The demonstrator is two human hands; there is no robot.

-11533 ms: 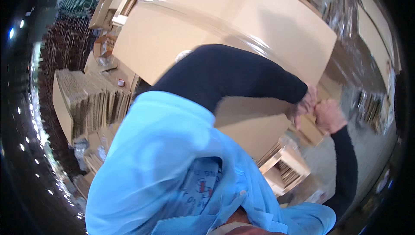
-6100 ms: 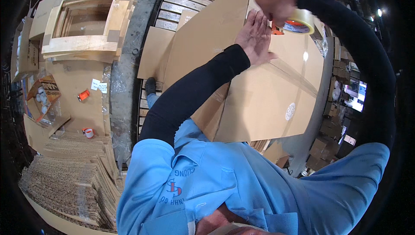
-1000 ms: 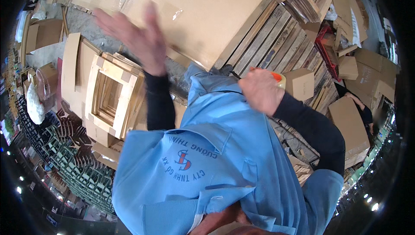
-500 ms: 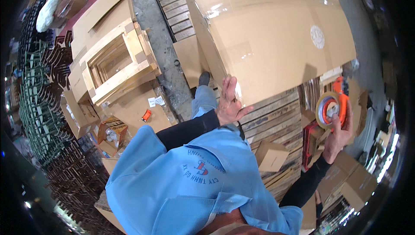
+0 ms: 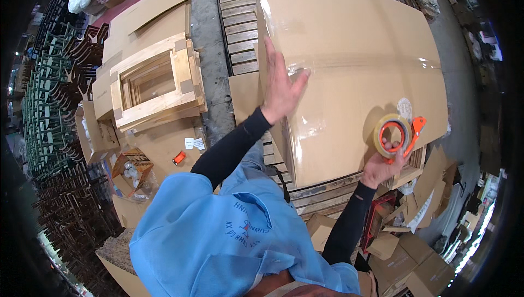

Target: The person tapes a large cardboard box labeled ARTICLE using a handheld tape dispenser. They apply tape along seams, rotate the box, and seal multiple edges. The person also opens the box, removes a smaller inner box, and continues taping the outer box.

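Note:
A large brown cardboard box (image 5: 355, 40) lies before me, a strip of clear tape running across its top. My left hand (image 5: 282, 87) is at the box's left edge, fingers spread, thumb over the top face and holding nothing. My right hand (image 5: 383, 167) grips an orange tape dispenser (image 5: 416, 133) carrying a roll of clear tape, held above the near right part of the box. Its fingers show through the ring of the roll. A round pale mark (image 5: 404, 108) is on the box beside the dispenser.
Wooden slats (image 5: 243, 27) lie under and left of the box. Wooden frames (image 5: 185, 73) are stacked on cardboard at left, with a small orange object (image 5: 179, 158) nearer me. Chair frames (image 5: 49, 117) crowd the far left; a red crate (image 5: 376, 218) stands at lower right.
My left hand has moved forward along the box's left edge. My right hand has brought the tape dispenser leftward over the box. The view has shifted, showing more of the box's far side.

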